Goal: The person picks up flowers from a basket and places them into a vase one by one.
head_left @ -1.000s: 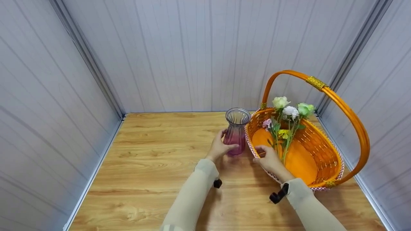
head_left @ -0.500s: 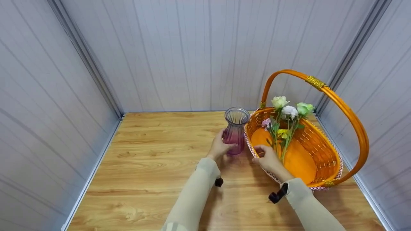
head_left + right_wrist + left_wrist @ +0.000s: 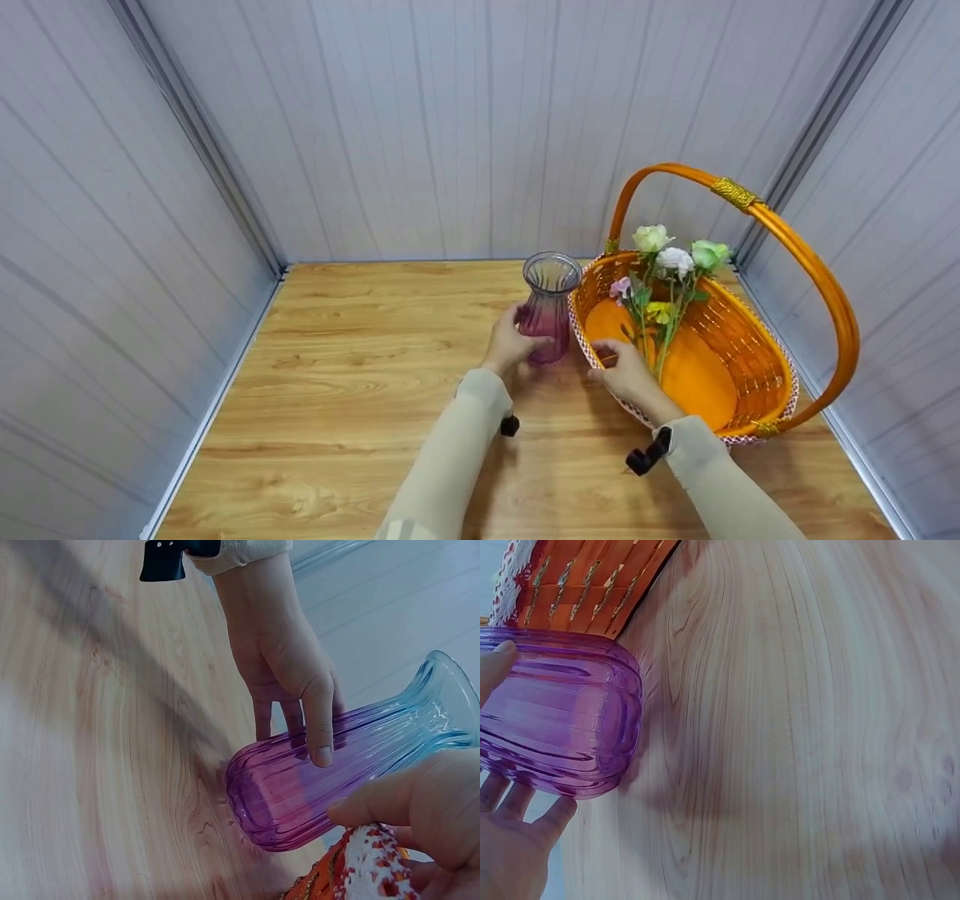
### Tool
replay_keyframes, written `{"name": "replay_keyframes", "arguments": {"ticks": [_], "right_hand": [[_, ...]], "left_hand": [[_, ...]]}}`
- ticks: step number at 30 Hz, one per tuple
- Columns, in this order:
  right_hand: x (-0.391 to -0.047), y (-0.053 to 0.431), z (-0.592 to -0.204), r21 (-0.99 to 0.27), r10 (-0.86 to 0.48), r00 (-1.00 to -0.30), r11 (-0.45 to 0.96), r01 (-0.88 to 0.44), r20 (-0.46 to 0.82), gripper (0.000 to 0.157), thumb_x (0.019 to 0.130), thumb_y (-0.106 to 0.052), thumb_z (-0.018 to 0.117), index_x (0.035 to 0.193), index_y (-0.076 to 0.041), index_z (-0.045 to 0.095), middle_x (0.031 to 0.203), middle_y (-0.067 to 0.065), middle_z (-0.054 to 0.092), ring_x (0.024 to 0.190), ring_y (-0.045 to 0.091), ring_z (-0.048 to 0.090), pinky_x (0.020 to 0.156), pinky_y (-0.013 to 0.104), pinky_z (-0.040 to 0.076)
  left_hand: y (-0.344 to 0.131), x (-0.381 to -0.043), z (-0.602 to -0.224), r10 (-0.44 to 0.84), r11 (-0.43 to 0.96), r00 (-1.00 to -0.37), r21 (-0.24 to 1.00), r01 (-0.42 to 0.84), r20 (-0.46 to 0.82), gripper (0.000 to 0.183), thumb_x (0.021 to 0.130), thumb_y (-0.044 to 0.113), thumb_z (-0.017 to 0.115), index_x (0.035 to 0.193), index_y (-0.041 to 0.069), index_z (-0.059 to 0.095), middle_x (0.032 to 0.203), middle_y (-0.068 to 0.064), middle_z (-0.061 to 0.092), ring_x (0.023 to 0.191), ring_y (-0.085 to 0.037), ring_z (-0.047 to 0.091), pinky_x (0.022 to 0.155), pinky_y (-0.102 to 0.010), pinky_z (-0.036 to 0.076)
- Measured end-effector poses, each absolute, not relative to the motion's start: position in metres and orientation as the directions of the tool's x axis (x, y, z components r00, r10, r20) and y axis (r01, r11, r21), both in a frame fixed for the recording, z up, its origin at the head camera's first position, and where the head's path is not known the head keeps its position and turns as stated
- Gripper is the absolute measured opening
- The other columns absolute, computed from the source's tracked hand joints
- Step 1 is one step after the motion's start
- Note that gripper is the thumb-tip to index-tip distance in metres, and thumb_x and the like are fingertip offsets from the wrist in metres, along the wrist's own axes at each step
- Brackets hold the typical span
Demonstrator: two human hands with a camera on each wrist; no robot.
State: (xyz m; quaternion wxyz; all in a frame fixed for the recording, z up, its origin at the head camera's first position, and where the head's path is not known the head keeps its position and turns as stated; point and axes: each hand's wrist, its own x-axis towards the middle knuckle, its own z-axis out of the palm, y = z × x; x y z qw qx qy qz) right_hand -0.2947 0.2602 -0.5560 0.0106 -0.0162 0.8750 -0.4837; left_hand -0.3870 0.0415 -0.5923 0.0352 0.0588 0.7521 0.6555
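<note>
A ribbed glass vase (image 3: 551, 319), clear at its flared mouth and purple-pink below, stands upright on the wooden table. My left hand (image 3: 511, 343) grips it low from the left, the thumb in front and the fingers round the back, as the right wrist view shows. Close at its right is an orange woven basket (image 3: 759, 375) with a tall arched handle. My right hand (image 3: 631, 376) holds the basket's near left rim, thumb outside and fingers inside. Artificial flowers (image 3: 675, 262) in white, pale green, pink and yellow lean inside the basket, their stems partly behind the right hand.
Pale panel walls (image 3: 420, 135) enclose the table (image 3: 360, 390) at the back and both sides. The basket's handle (image 3: 817, 262) rises high on the right, beside the right wall. A red-and-white braided trim (image 3: 375, 862) runs along the basket's rim.
</note>
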Motion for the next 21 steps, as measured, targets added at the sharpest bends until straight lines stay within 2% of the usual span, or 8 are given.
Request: {"name": "replay_keyframes", "arguments": {"ticks": [5, 10, 16, 21], "right_hand": [[-0.295, 0.26, -0.56, -0.849, -0.036, -0.999, 0.529, -0.023, 0.004, 0.052, 0.084, 0.007, 0.076, 0.135, 0.011, 0.066, 0.12, 0.027, 0.073, 0.107, 0.038, 0.073, 0.078, 0.022, 0.059], [-0.294, 0.262, -0.56, -0.841, -0.027, -1.0, 0.541, -0.007, -0.009, 0.053, 0.085, 0.006, 0.076, 0.136, 0.01, 0.066, 0.121, 0.026, 0.074, 0.109, 0.039, 0.072, 0.08, 0.025, 0.06], [-0.294, 0.264, -0.56, -0.841, -0.041, -0.999, 0.542, -0.012, -0.012, 0.054, 0.085, 0.005, 0.076, 0.137, 0.011, 0.065, 0.12, 0.026, 0.073, 0.108, 0.038, 0.072, 0.08, 0.025, 0.059], [-0.292, 0.264, -0.56, -0.843, -0.035, -0.999, 0.537, -0.013, -0.007, 0.054, 0.085, 0.006, 0.076, 0.137, 0.011, 0.065, 0.12, 0.027, 0.073, 0.106, 0.036, 0.072, 0.078, 0.022, 0.058]], "left_hand": [[0.037, -0.386, -0.592, 0.154, 0.16, -0.987, 0.984, 0.08, 0.056, 0.072, 0.072, -0.006, 0.093, 0.136, 0.008, 0.064, 0.14, -0.013, 0.07, 0.133, -0.032, 0.064, 0.121, -0.048, 0.051], [0.031, -0.386, -0.594, 0.181, 0.147, -0.981, 0.985, 0.093, 0.066, 0.071, 0.069, -0.008, 0.094, 0.131, 0.007, 0.064, 0.136, -0.013, 0.071, 0.127, -0.03, 0.066, 0.115, -0.045, 0.056], [0.023, -0.383, -0.595, 0.201, 0.121, -0.978, 0.989, 0.085, 0.059, 0.075, 0.069, -0.008, 0.094, 0.135, 0.006, 0.062, 0.136, -0.015, 0.07, 0.125, -0.032, 0.068, 0.111, -0.045, 0.059], [0.015, -0.378, -0.595, 0.23, 0.193, -0.971, 0.974, 0.115, 0.069, 0.076, 0.072, 0.0, 0.096, 0.139, 0.007, 0.06, 0.139, -0.015, 0.069, 0.126, -0.031, 0.068, 0.11, -0.043, 0.06]]}}
